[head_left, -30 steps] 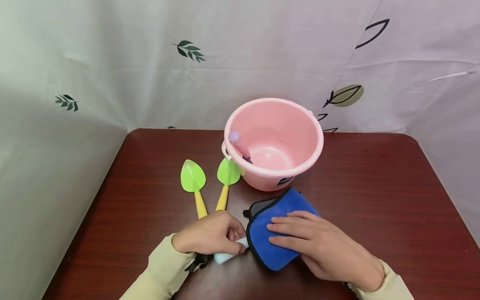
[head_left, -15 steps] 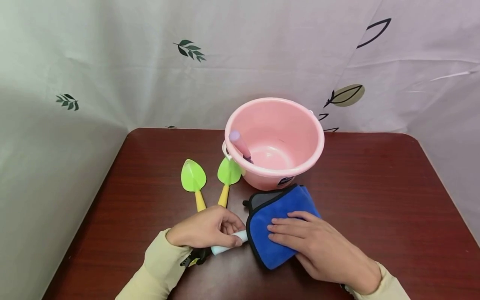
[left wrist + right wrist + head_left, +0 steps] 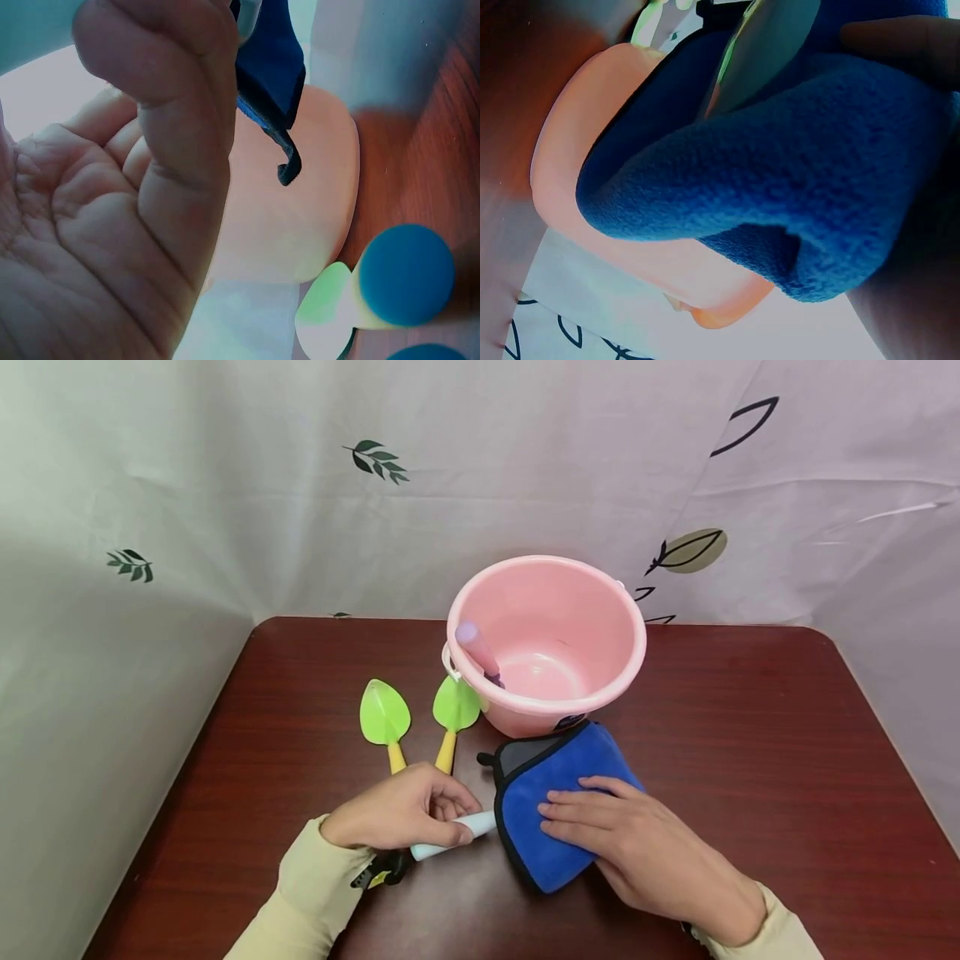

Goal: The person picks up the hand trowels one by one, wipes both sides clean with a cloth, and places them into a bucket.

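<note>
My left hand [image 3: 405,814] grips the pale handle [image 3: 459,835] of a small tool near the table's front. The tool's head lies hidden inside a folded blue cloth [image 3: 536,793]. In the right wrist view a green blade [image 3: 772,45] shows within the cloth's [image 3: 780,195] fold. My right hand [image 3: 637,852] lies on top of the cloth with its fingers straight, pressing it down. The left wrist view shows my palm [image 3: 90,225] and a corner of the cloth [image 3: 270,67].
A pink bucket [image 3: 637,652] stands just behind the cloth, and a purple-handled tool [image 3: 478,650] leans inside it. Two green trowels with yellow handles [image 3: 385,714] [image 3: 455,706] lie left of the bucket. The dark wooden table [image 3: 750,735] is backed by a curtain.
My left hand has slid left with the handle, so more of the handle shows outside the cloth. The cloth and right hand have shifted slightly toward the bucket.
</note>
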A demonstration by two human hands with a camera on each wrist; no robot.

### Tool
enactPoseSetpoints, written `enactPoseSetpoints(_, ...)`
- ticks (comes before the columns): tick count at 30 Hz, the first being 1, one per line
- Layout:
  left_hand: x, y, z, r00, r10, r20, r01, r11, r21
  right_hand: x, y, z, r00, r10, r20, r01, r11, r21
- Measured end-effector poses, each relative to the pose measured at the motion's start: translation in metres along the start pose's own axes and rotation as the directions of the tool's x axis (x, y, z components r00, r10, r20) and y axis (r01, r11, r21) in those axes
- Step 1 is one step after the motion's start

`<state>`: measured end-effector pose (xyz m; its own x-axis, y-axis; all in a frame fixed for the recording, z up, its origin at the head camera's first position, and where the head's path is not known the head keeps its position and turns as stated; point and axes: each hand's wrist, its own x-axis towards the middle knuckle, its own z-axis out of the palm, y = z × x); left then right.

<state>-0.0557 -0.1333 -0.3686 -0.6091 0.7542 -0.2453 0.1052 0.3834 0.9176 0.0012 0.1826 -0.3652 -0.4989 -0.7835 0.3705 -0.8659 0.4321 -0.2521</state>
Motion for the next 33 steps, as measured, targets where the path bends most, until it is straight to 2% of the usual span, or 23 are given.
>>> enactPoseSetpoints(8, -0.003, -0.003, -0.005, 1.000, 0.018, -0.008, -0.017, 1.000, 0.020, -0.002, 0.003, -0.003, 1.000, 0.022, 0.008, -0.022, 1.000, -0.010)
enactPoseSetpoints(18, -0.007, -0.006, -0.013, 0.999, 0.032, -0.002, -0.032, 0.999, 0.009, -0.005, 0.009, -0.008, 0.999, 0.034, -0.041, -0.036, 0.998, -0.052)
enactPoseSetpoints(24, -0.009, -0.006, -0.017, 0.999, 0.034, -0.012, -0.034, 0.999, 0.013, -0.007, 0.015, -0.010, 0.994, 0.036, -0.104, -0.042, 0.997, -0.063)
enactPoseSetpoints(33, -0.011, -0.006, -0.023, 0.998, 0.028, -0.061, -0.027, 1.000, 0.013, -0.011, 0.019, -0.020, 0.983, 0.118, -0.144, -0.134, 0.984, -0.113)
